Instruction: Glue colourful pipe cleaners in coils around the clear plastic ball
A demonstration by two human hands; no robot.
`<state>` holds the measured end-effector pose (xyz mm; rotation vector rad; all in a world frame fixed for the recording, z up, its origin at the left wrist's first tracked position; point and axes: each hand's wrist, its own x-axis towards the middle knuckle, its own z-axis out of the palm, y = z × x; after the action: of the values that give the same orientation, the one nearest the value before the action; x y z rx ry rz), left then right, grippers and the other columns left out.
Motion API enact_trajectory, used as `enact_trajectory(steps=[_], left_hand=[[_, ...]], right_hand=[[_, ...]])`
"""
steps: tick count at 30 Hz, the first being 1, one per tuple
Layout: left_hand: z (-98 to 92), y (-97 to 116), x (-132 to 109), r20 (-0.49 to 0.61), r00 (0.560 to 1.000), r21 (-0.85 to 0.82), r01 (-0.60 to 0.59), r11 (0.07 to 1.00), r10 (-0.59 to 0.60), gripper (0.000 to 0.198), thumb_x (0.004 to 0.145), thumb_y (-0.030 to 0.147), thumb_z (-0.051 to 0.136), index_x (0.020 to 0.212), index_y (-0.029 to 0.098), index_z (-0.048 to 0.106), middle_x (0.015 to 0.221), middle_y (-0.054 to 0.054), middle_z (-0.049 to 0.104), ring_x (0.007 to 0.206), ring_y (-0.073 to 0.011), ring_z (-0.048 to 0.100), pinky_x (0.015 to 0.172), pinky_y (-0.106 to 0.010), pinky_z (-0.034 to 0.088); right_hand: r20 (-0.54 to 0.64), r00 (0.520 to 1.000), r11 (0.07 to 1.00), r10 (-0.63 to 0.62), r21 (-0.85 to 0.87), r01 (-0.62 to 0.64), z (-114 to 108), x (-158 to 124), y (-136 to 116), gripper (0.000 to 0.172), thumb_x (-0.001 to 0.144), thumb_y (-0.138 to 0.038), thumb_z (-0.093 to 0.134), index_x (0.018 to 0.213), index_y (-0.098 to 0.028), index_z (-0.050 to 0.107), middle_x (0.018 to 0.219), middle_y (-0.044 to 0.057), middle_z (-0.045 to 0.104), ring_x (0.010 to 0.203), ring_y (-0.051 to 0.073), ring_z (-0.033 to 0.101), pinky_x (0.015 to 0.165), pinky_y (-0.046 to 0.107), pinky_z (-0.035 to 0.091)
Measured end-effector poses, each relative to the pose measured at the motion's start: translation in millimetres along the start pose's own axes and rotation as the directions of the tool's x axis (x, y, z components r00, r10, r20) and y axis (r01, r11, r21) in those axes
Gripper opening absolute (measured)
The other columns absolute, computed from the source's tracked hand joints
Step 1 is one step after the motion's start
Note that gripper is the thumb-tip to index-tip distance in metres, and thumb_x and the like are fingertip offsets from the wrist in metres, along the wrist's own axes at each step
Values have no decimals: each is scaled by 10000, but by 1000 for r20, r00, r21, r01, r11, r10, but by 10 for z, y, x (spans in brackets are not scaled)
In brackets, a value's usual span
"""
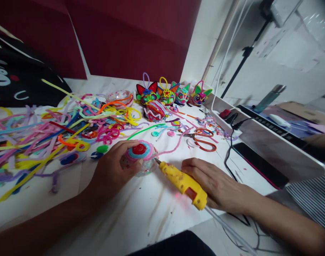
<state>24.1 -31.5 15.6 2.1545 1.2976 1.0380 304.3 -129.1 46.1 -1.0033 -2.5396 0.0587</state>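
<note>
Between its thumb and fingers, my left hand (pixel 113 165) grips a clear round ball (pixel 145 169). Coiled pipe cleaner in red, blue and pink covers the ball's top, and a loose pink pipe cleaner (pixel 175 146) trails off it to the right. My right hand (pixel 210 181) is wrapped round a yellow hot glue gun (pixel 182 183). The gun's nozzle points at the right side of the ball, very close to it; whether they touch I cannot tell. A clear glue stick (pixel 226 227) sticks out of the gun's back end.
Tangled pipe cleaners (pixel 45 142) cover the left. Several finished animal-head ornaments (pixel 168 96) stand at the back, behind a partly wrapped ball (pixel 153 111). Orange-handled scissors (pixel 205 139) lie ahead. A phone (pixel 260 165) and a black cable (pixel 228 158) lie right, beside a white divider (pixel 274 149).
</note>
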Motion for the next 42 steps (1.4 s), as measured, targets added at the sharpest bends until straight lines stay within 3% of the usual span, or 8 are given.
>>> enact_trajectory(steps=[6, 17, 24, 31, 42], left_hand=[[20, -23, 14, 2, 1000, 7, -15, 1000, 15, 387, 779, 391, 606, 1142, 272, 665, 1210, -63, 751, 1101, -326, 708, 1052, -474, 563], [35, -28, -5, -27, 998, 11, -57, 998, 57, 372, 795, 364, 612, 1141, 240, 674, 1197, -80, 755, 1109, -320, 716, 1037, -458, 572], [35, -10, -3, -31, 999, -12, -38, 999, 38, 363, 776, 366, 605, 1123, 284, 671, 1209, -51, 756, 1113, -331, 715, 1039, -476, 572], [36, -14, -1, -17, 999, 0, -43, 999, 43, 385, 789, 379, 602, 1137, 228, 670, 1209, -94, 752, 1119, -340, 708, 1044, -487, 566], [29, -57, -17, -19, 999, -16, -41, 999, 41, 379, 775, 349, 610, 1142, 280, 672, 1211, -35, 745, 1131, -325, 705, 1004, -428, 595]], right_hand=[[-6, 1000, 1000, 25, 14, -25, -18, 121, 36, 256, 1103, -271, 319, 1164, -140, 531, 1106, 170, 663, 953, 229, 682, 834, 366, 611], [33, 998, 998, 45, 39, -46, 47, 101, 95, 176, 1050, -221, 430, 1188, -160, 519, 1102, 158, 660, 932, 238, 668, 821, 395, 606], [46, 998, 997, 49, 56, -51, 38, 115, 79, 150, 1051, -236, 428, 1150, -174, 522, 1080, 147, 655, 917, 241, 653, 814, 402, 589], [54, 998, 995, 45, 82, -49, 32, 118, 62, 137, 1047, -218, 432, 1149, -181, 516, 1063, 133, 657, 914, 235, 645, 813, 398, 570], [57, 998, 998, 27, 48, -30, 34, 148, 60, 152, 1062, -247, 406, 1146, -173, 510, 1029, 132, 664, 887, 237, 651, 808, 409, 558]])
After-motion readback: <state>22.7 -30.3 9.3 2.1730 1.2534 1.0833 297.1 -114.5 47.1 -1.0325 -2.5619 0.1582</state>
